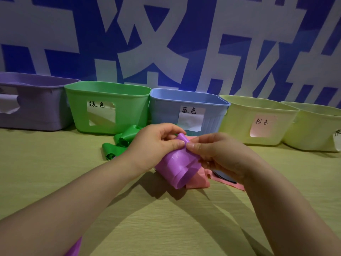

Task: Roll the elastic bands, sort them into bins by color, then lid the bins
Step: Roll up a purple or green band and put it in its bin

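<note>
Nearest, by the left elbow, trails what is probably the tail of the purple band; left hand and right hand both pinch its rolled end above a pink band. Keep edges aligned, winding snug

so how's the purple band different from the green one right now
The purple band is pinched by the left hand and right hand; the green band lies on the table before the green bin. The purple band is wound into one fat roll; the green band sprawls in loose curls. Both are wide, flat strips.
</note>
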Motion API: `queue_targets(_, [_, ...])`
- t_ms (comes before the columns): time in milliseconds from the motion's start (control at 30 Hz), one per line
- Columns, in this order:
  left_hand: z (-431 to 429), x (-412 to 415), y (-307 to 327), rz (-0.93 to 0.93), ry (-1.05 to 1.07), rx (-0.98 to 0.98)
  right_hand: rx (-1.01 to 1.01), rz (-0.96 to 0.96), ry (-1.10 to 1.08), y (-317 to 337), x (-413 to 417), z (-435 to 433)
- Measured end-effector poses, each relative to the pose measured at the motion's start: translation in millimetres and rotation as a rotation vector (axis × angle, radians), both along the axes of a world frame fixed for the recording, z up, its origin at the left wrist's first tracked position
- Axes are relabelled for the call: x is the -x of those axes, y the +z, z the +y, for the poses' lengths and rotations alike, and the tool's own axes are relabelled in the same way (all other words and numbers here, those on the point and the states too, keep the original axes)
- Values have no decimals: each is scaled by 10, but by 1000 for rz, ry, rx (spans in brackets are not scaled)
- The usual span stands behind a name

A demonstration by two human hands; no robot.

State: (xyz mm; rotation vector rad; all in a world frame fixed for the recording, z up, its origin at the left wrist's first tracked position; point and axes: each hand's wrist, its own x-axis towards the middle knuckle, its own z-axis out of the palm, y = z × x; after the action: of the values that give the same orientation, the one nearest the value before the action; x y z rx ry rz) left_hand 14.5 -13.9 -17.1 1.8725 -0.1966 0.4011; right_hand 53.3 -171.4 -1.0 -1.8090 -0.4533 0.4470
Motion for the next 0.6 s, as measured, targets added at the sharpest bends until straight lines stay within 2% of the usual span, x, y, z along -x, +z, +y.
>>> queue_targets(200, [3,-9,-27,-52,122,-20,-2,-87,-72,5,2,22])
queue_targets(600, [-19,7,-28,-88,108,-72,11,-311,-239,-16,-10,88])
